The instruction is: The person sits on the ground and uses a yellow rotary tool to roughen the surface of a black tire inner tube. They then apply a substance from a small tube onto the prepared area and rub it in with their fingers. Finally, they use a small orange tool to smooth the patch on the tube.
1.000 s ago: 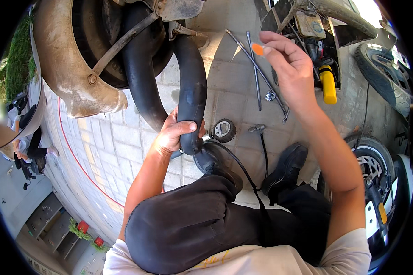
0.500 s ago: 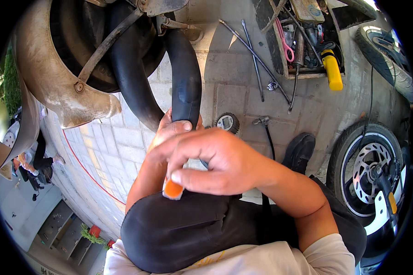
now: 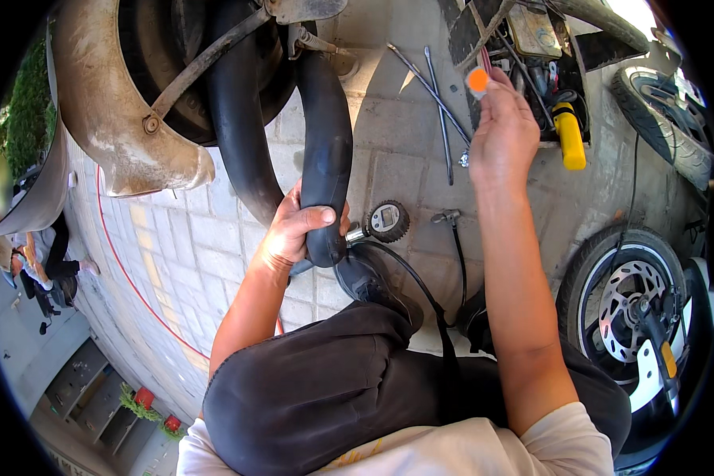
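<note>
Two hands are engaged. The left hand [image 3: 297,230] has its grip clamped around the black inner tube [image 3: 325,159], which hangs pulled out of the tyre under the rusty mudguard [image 3: 127,135]. The right hand [image 3: 500,135] is raised well apart from the tube, over the open toolbox [image 3: 531,55], fingertips pinched together on a small orange patch [image 3: 477,79]. Judgement: tube is out and held ready; the patch is not on the rubber, so patching and refitting remain. Pressure gauge [image 3: 389,221] lies on the paving just beside the left hand.

Paved ground [image 3: 214,262], pressure gauge [image 3: 388,221], tyre levers [image 3: 440,103]
</note>
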The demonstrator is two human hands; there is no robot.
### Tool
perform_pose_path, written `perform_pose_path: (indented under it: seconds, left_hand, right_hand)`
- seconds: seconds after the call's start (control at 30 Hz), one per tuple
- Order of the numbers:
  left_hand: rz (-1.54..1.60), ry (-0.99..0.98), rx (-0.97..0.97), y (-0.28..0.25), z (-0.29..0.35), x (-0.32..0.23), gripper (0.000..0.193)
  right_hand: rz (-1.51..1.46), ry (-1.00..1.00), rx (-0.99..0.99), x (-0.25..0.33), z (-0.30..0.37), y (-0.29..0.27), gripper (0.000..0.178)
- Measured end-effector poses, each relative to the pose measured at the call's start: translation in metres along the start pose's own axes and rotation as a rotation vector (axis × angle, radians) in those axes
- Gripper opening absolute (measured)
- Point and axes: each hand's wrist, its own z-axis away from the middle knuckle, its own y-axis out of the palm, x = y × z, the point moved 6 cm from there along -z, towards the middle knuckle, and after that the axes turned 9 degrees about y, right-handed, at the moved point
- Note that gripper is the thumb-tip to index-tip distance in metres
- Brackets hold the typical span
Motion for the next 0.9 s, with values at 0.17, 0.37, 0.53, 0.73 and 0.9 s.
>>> perform_pose_path:
  seconds: [0.17,0.37,0.53,0.73,0.9]
  left_hand:
    - [0.077,-0.113,0.018,-0.008,-0.005,0.008,0.056]
    - [-0.025,0.024,-0.094,-0.014,0.004,0.005,0.048]
    - [0.179,-0.186,-0.181,-0.033,0.006,0.027,0.057]
    - [0.037,-0.051,-0.031,-0.007,-0.003,0.014,0.059]
    - [0.030,-0.088,-0.064,-0.022,0.004,0.008,0.068]
  right_hand:
    - [0.341,0.298,1.123,-0.019,0.152,0.096,0.010]
    - [0.012,-0.055,0.205,-0.017,0.028,0.020,0.017]
    - [0.216,0.447,1.162,-0.043,0.158,0.090,0.014]
    - [0.063,0.135,0.604,-0.029,0.055,0.042,0.022]
    - [0.171,0.482,1.054,-0.047,0.139,0.102,0.020]
